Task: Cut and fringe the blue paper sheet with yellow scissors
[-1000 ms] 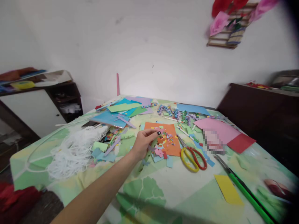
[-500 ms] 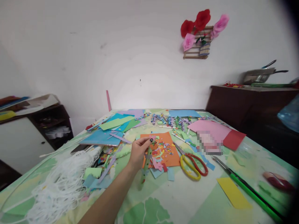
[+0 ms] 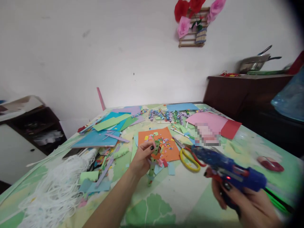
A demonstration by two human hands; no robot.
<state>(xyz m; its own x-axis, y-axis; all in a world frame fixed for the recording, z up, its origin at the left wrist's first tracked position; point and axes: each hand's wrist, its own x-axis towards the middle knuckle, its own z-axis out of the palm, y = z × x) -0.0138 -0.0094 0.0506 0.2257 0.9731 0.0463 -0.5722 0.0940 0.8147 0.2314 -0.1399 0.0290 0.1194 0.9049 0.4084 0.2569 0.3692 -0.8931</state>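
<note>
Right hand (image 3: 251, 202), at the near right edge, is closed around the handle of a blue glue gun (image 3: 234, 174); a small red light shows on its side. The gun's front end faces left, well apart from the green tube (image 3: 151, 170), and covers part of the scissors in this view. A green cutter (image 3: 276, 201) lies partly hidden behind this hand. Left hand (image 3: 140, 161), near the middle of the table, grips the spotted tube by its upper part, thumb and fingers pinched around it; the tube stands nearly upright, slightly tilted. Whether its lower end touches the tablecloth (image 3: 190, 198) cannot be determined. To the left lies a tangled heap of white cord (image 3: 54, 190). Scissors (image 3: 181, 155), one handle yellow and one red, rest just right of an orange sheet (image 3: 176, 155), which carries many small paper scraps (image 3: 166, 143). Further right is a rounded red item (image 3: 270, 163). Beyond, a pink sheet (image 3: 209, 118) adjoins a red sheet (image 3: 231, 129); a pixelated item on the pink one is unidentifiable. Blue sheets (image 3: 92, 138) lie far left, curled strips (image 3: 166, 115) at centre. On the wall hangs a rack (image 3: 191, 45) with red and pink flowers (image 3: 184, 27). A pan (image 3: 254, 63) sits on the dark cabinet (image 3: 228, 95).
</note>
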